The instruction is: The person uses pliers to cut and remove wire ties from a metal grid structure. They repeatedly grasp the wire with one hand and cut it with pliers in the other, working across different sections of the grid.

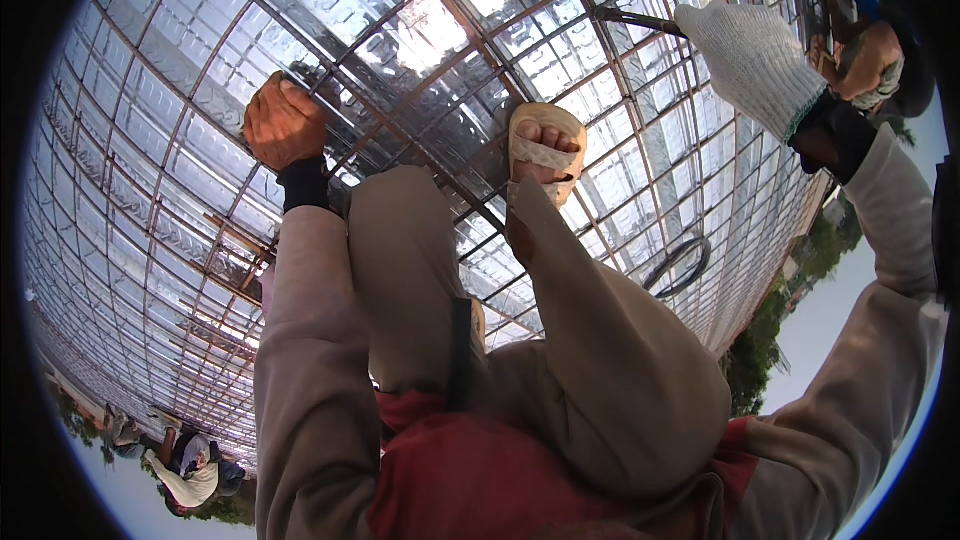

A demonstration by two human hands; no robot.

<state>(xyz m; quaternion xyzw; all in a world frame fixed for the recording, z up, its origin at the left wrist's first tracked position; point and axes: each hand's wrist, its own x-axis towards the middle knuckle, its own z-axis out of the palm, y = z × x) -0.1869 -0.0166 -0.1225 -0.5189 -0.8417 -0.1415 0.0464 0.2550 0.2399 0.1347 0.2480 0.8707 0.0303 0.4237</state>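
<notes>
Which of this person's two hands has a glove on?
The right hand: it wears a whitish knitted glove and grips a dark tool. The left hand, curled by the metal bars, is bare.

No legible lettering or numbers

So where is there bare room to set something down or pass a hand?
Bare mesh lies between the sandal and gloved right hand, and left of the bare left hand. Crowded: around the left knee, and beside the glove, near the co-worker's hand.
</notes>
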